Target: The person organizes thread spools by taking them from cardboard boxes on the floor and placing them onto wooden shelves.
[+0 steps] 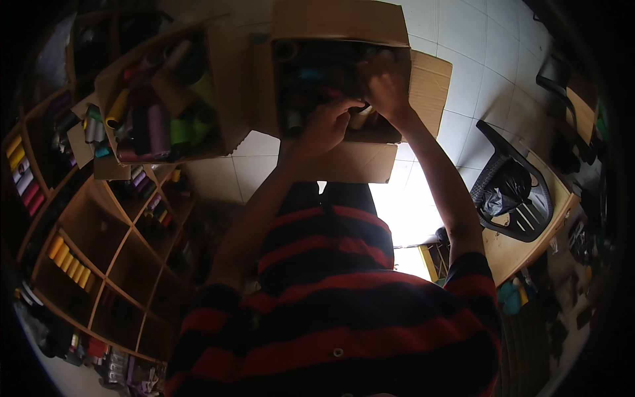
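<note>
An open cardboard box (340, 21) stands in front of me, its flaps folded outward. In its dark inside lie several spools of thread, among them a pale spool (294, 119) and a teal one (311, 74). My left hand (327, 126) is over the near part of the box, thumb and forefinger pressed together at a small thing too dim to name. Just right of it, and a little farther in, my right hand (383, 83) has its fingers curled inward; whatever they hold is hidden in shadow.
To the left, a second open box (228, 86) is full of thread cones, with purple (157, 129) and green ones. Wooden shelves (126, 245) with rows of coloured spools stand along the left. A black plastic chair (512, 185) with a dark bag is at right, beside a wooden table (529, 255).
</note>
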Demonstrator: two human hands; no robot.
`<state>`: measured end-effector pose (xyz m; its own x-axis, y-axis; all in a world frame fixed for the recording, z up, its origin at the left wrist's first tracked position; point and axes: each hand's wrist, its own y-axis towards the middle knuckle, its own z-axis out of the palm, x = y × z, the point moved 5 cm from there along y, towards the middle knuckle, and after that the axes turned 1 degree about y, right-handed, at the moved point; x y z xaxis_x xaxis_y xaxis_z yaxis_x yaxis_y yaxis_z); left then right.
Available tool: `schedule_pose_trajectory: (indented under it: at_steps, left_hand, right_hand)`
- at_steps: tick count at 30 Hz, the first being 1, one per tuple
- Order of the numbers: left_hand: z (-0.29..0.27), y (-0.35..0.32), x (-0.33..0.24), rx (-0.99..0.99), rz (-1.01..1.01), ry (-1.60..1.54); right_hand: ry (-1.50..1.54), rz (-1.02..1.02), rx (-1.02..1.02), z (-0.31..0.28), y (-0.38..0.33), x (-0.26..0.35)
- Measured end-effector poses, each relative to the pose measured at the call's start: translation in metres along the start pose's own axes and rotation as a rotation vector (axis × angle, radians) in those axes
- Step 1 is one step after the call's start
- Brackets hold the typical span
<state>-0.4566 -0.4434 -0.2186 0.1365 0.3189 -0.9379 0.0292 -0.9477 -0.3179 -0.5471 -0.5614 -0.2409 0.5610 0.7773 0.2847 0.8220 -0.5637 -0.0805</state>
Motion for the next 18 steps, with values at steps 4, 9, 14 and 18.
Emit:
schedule_pose_trajectory:
  at_steps: [4,9,14,18]
  left_hand:
    - [-0.017,-0.007,0.0,-0.106,0.069,0.125]
    - [-0.053,-0.018,0.01,-0.171,0.025,0.211]
    - [-0.072,-0.018,0.021,-0.203,0.009,0.236]
    - [-0.082,-0.005,0.034,-0.264,-0.009,0.24]
  right_hand:
    - [0.175,-0.186,-0.171,0.021,0.042,0.027]
    - [-0.044,-0.253,0.06,0.045,0.066,0.049]
    - [-0.082,-0.329,0.122,0.034,0.066,0.058]
    - [-0.043,-0.408,0.132,0.01,0.046,0.063]
